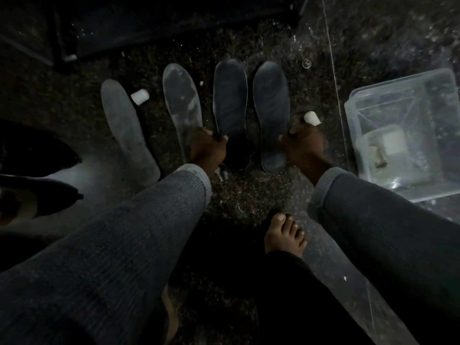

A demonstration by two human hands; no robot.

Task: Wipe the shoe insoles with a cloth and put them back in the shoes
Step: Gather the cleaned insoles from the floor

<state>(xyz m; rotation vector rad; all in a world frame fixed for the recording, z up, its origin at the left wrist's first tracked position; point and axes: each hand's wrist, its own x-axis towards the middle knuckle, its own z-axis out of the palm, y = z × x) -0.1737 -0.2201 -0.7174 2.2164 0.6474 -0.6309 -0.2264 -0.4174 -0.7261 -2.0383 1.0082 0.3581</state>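
Dark ridged insoles: left hand (207,148) grips one (230,105), right hand (305,145) grips the other (271,100)

Two dark insoles (230,105) (271,110) and two pale insoles (183,100) (127,128) lie side by side.

we take this for a room in a home, dimly lit, seen from above a dark speckled stone floor (249,195) with a thin pale joint line (333,78) between its slabs. a bare foot (283,235) stands on it, a clear plastic storage box (353,135) sits at the right, and the legs of dark furniture (174,23) rise at the far edge.
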